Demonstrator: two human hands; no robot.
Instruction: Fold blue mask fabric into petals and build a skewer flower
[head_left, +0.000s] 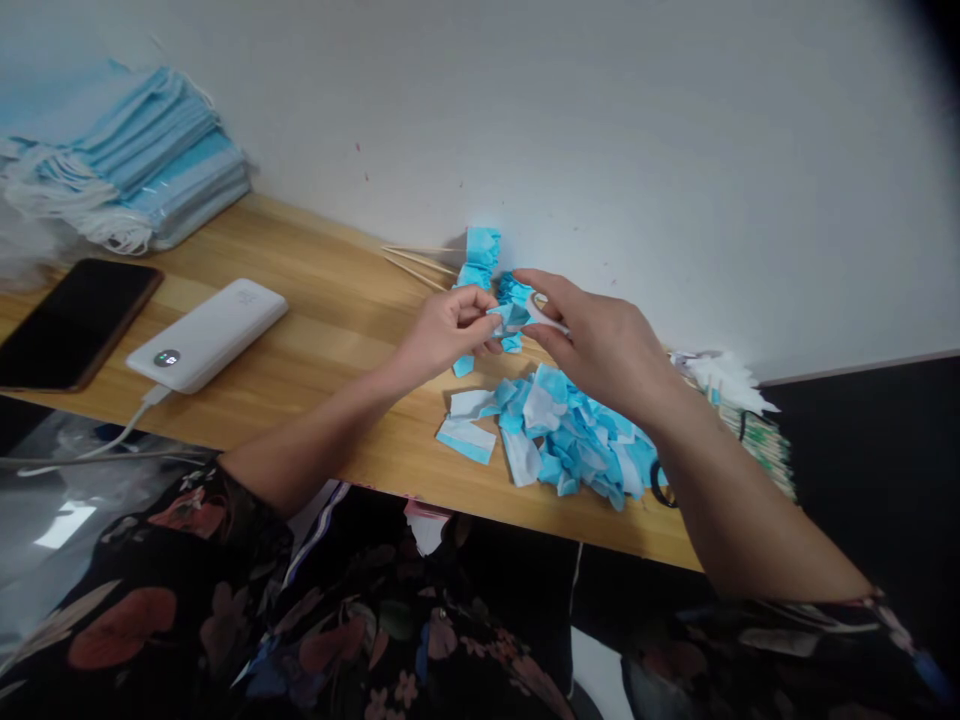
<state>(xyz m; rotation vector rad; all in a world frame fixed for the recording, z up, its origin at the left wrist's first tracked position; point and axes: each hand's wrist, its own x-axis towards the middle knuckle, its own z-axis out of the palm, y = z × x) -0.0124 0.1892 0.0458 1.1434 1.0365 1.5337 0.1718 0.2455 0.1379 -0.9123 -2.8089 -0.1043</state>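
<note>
My left hand (457,328) pinches a small light-blue scrap of thin sheet material (508,318) between thumb and fingers. Close against it, my right hand (592,330) is closed around a white ring-shaped thing (535,308); whether it is a tape roll or a scissor handle I cannot tell. Behind both hands, folded and crinkled blue strips (482,248) lie near the wall, beside thin wooden sticks (420,265). Below my right hand spreads a loose heap of blue and white scraps (570,430), partly hidden by the forearm.
A stack of blue face masks (172,160) lies at the back left. On the left of the wooden table (330,350) are a black phone (75,322) and a white power bank (208,335) with a cable. Bundled sticks (765,445) sit at the right end. A wall (480,120) borders the back.
</note>
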